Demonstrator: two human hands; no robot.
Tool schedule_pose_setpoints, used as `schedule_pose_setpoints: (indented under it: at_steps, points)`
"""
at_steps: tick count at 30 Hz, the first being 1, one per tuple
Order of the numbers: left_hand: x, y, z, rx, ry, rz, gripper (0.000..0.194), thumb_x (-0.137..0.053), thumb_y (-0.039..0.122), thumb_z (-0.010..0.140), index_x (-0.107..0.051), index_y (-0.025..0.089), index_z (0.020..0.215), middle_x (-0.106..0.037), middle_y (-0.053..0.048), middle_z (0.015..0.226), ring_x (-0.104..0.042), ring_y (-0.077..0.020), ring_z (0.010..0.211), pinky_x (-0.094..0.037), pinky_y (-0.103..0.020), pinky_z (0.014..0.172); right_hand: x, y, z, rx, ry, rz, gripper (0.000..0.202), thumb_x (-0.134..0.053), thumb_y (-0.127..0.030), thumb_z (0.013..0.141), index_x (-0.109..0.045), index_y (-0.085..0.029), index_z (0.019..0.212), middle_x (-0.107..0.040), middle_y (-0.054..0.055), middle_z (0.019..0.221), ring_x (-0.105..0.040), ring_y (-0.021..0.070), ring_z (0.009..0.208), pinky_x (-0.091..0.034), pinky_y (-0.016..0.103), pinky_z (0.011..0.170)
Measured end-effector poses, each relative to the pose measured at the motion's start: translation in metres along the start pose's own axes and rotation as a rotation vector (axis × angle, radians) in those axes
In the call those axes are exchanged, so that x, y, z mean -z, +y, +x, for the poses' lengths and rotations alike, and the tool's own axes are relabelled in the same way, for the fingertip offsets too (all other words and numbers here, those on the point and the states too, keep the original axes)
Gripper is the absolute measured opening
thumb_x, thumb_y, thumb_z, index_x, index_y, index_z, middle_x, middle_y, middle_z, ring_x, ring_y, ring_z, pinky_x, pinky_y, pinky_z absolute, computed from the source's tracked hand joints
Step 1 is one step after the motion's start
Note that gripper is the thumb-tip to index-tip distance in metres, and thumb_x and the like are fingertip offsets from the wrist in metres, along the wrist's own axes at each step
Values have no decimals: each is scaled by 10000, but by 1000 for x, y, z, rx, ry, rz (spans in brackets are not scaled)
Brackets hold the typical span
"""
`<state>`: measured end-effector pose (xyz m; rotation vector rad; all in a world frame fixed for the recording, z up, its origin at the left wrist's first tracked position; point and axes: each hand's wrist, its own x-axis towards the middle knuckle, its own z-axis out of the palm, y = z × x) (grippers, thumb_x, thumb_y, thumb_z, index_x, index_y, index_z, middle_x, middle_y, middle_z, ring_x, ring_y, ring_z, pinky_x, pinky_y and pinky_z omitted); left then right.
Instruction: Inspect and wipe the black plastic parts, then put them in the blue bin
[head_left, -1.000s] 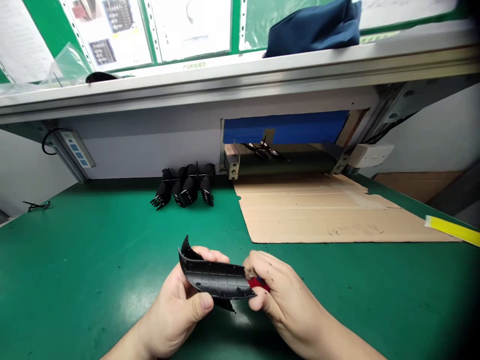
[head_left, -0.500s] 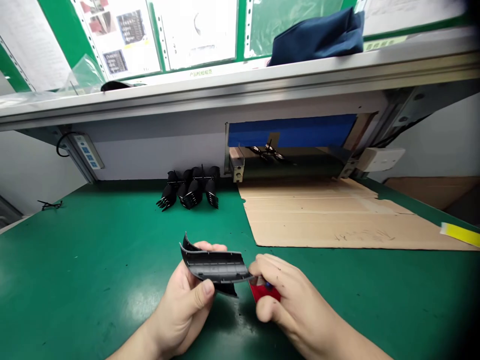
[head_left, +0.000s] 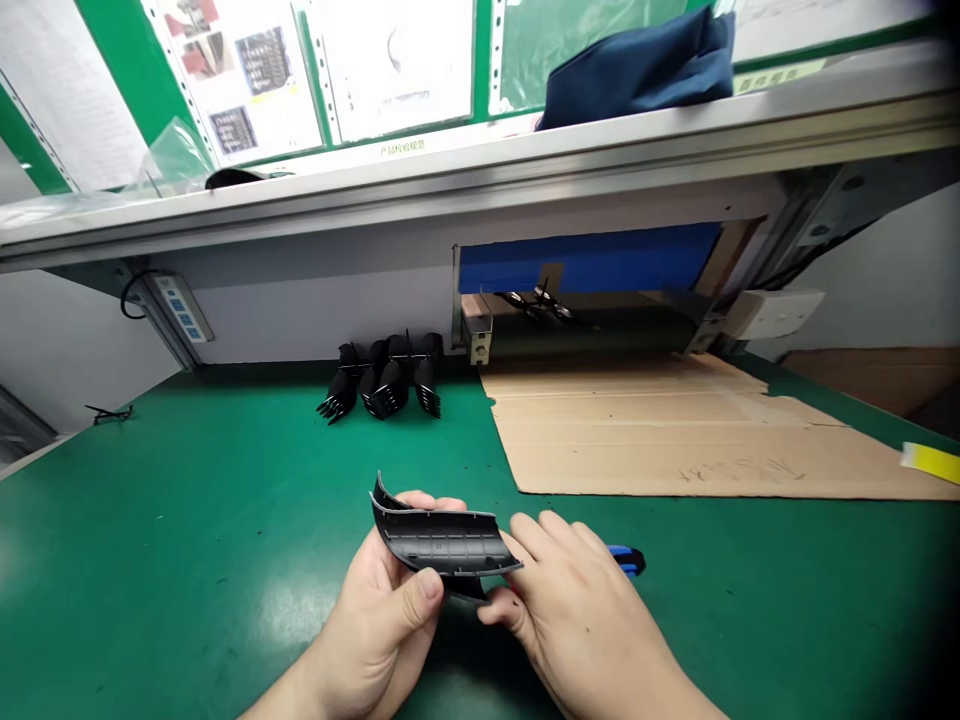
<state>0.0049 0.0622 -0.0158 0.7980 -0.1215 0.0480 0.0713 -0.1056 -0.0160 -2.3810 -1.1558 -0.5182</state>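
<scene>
Two curved black plastic shells (head_left: 446, 540), one behind the other, are held by my left hand (head_left: 394, 605), its thumb on the lower edge and its fingers behind. My right hand (head_left: 566, 590) is at the right end of the shells, with its thumb and index finger touching there and its back turned to the camera. A blue-and-black handle end (head_left: 628, 560) shows beyond the knuckles of my right hand; the rest of that tool is hidden by the hand.
Several black curved parts (head_left: 386, 375) stand at the back of the green table (head_left: 225, 530). A cardboard sheet (head_left: 637, 440) lies at the right, below a blue panel (head_left: 600, 262). A small black piece (head_left: 111, 413) lies far left.
My right hand has turned over and closed in on the shells' right end. The red part has gone out of sight, and the blue handle end now shows. The shells shifted slightly right.
</scene>
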Motion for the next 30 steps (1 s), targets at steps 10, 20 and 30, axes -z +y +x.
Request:
schedule_pose_setpoints:
  at_steps: [10,20,30]
  points:
    - [1,1,1,-18,-30,70,361,-710,214,809,-563,267,1135,-549,-38,1211,-534,-196,1124,-414,-313,988,13,2,2,-59,-287,375,484,-296,-540,1003,-519,-203,737,-561,-5,696,-458,160,605,-313,269,573]
    - [6,0,4,-9,48,99,422,-728,235,791,-550,261,1173,-550,-67,1273,-524,-221,1175,-386,-340,1024,29,16,3,-140,3,663,343,-515,-445,948,-469,-186,728,-464,-11,703,-446,130,631,-371,247,597]
    - [-8,-9,1,146,476,334,823,-905,440,428,-577,300,1170,-652,-37,1175,-452,-395,1243,-431,-484,1044,-5,4,-6,-65,-11,230,294,-696,-502,787,-625,-315,1002,-504,-6,1104,-594,155,854,-495,259,744]
